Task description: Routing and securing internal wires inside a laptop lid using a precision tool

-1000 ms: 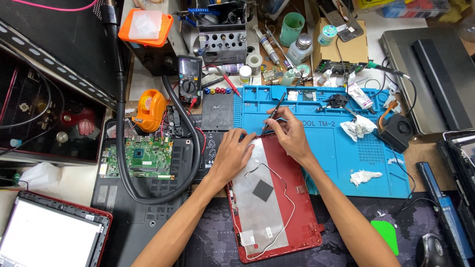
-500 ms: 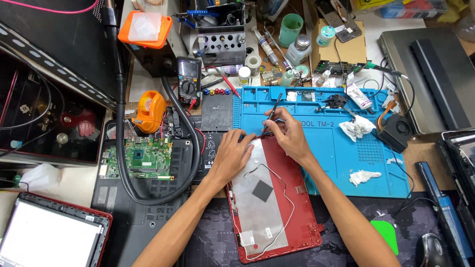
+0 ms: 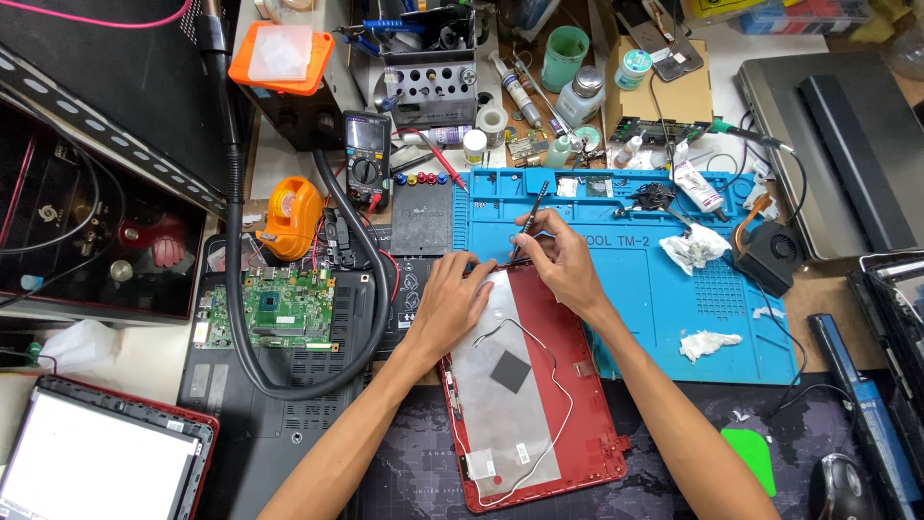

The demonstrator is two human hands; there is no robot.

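Two hands are applied at the top edge of the red laptop lid [image 3: 577, 424], which lies on the tabletop with its long axis running away from the person. The left hand [image 3: 457, 299] is pressed flat on the lid's upper left corner, fingers spread narrow. Tweezers [image 3: 527, 217] are pinched in the right hand [image 3: 563, 260], tips directed down at the edge just beside the left fingertips, over the blue mat [image 3: 654, 289].

Circuit board [image 3: 289, 308] left of laptop lid [image 3: 539, 404]

Cluttered workbench [image 3: 289, 164], blue work mat [image 3: 712, 318], dark map-print desk mat [image 3: 414, 472], even light
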